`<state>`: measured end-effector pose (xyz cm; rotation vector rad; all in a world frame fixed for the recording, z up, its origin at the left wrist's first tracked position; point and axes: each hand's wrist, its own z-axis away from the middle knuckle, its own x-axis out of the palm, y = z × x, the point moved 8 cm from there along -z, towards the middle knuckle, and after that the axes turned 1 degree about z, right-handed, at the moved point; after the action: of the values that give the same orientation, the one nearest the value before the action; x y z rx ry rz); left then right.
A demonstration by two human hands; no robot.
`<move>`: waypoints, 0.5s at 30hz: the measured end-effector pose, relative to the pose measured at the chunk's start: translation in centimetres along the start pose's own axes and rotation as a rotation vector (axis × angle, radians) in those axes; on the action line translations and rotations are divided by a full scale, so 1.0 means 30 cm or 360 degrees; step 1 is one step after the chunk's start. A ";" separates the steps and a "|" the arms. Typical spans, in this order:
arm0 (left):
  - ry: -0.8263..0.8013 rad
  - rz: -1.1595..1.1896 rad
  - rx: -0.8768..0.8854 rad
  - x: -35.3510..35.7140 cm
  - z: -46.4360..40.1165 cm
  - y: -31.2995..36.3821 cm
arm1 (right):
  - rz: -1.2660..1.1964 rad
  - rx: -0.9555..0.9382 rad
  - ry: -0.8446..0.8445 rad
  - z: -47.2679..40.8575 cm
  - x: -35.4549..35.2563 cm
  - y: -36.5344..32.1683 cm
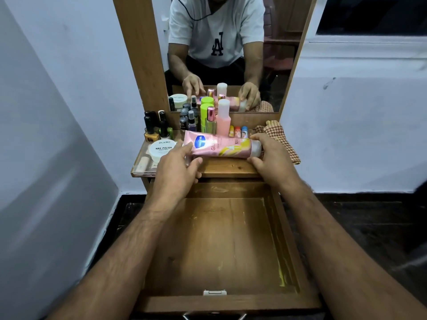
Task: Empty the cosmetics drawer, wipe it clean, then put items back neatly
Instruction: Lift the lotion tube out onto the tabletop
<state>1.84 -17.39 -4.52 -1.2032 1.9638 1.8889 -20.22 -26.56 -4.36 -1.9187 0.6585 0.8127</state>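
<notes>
The wooden drawer (221,301) is pulled out below me with nothing inside it. On the dresser top (226,169) a pink lotion tube (219,146) lies on its side. My right hand (270,155) grips its white cap end. My left hand (178,165) touches the tube's other end, thumb under it and fingers loosely curved. A checked cloth (279,137) lies at the right of the top. Nail polish bottles (157,128), a white nail polish remover tub (161,150), a green bottle (205,116) and a pink bottle (223,118) stand behind the tube.
A mirror (231,54) rises behind the dresser top and shows a person and both hands. A clear tray (143,167) sits at the left edge of the top. Small tubes (238,131) stand by the mirror base. Walls close in on both sides.
</notes>
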 end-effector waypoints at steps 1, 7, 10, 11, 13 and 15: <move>0.0003 -0.0046 0.0020 0.002 -0.001 0.002 | 0.0006 0.0000 -0.0004 -0.002 0.001 0.000; -0.0071 -0.0086 0.0115 0.008 0.027 0.032 | 0.0056 0.0006 0.0016 0.002 0.003 -0.004; -0.0076 -0.0145 0.0137 -0.001 0.036 0.050 | 0.0096 0.0011 0.0024 0.002 0.006 -0.004; -0.0079 -0.0165 0.0159 0.000 0.038 0.054 | 0.0107 0.0009 0.0027 0.001 0.006 -0.004; -0.0074 -0.0169 0.0206 0.003 0.043 0.062 | 0.0121 0.0000 0.0030 0.003 0.005 -0.006; -0.0057 -0.0149 0.0242 0.003 0.043 0.061 | 0.0131 -0.0002 0.0028 0.004 0.004 -0.008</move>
<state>0.12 -16.51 -3.42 -1.1876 1.9563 1.6720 -19.99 -26.35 -4.38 -1.9121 0.7519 0.8489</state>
